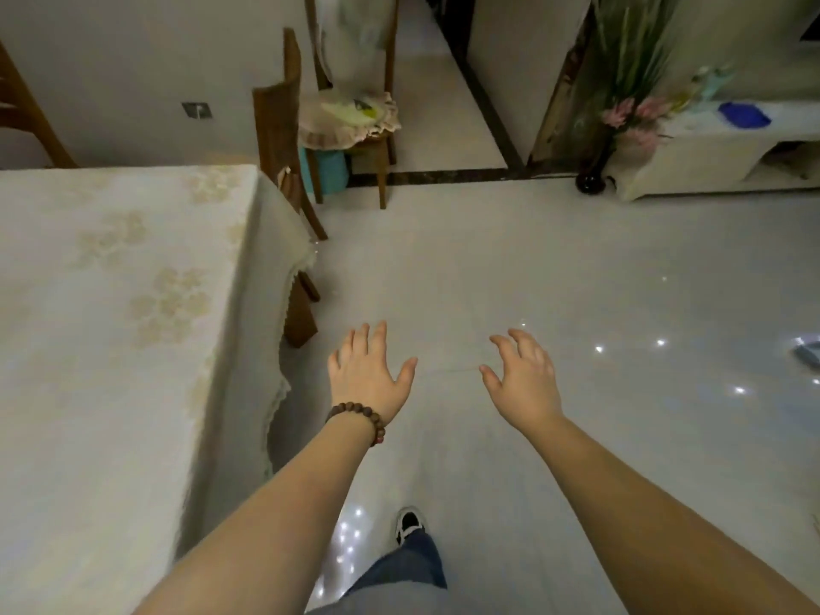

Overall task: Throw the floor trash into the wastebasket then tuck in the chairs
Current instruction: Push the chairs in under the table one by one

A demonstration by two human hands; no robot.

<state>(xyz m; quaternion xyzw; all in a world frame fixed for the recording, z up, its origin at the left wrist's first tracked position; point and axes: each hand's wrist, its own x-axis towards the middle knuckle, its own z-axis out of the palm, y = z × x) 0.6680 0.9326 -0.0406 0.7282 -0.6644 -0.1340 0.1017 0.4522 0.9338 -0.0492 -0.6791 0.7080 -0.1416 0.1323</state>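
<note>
My left hand (366, 375), with a bead bracelet on its wrist, and my right hand (526, 377) reach out side by side over the pale tiled floor, fingers spread and holding nothing. A brown wooden chair (277, 139) stands at the far corner of the table (111, 304), its seat under the tablecloth. Behind it a second wooden chair (355, 122) with a frilled cushion stands out on the floor. A teal wastebasket (330, 170) sits under that chair. A small blurred object (808, 352) lies on the floor at the right edge.
A dark vase (592, 179) with pink flowers and tall green leaves stands on the floor by a white low cabinet (692, 166). A dark tile strip (443, 176) crosses the floor ahead. My foot (408, 523) is below the hands.
</note>
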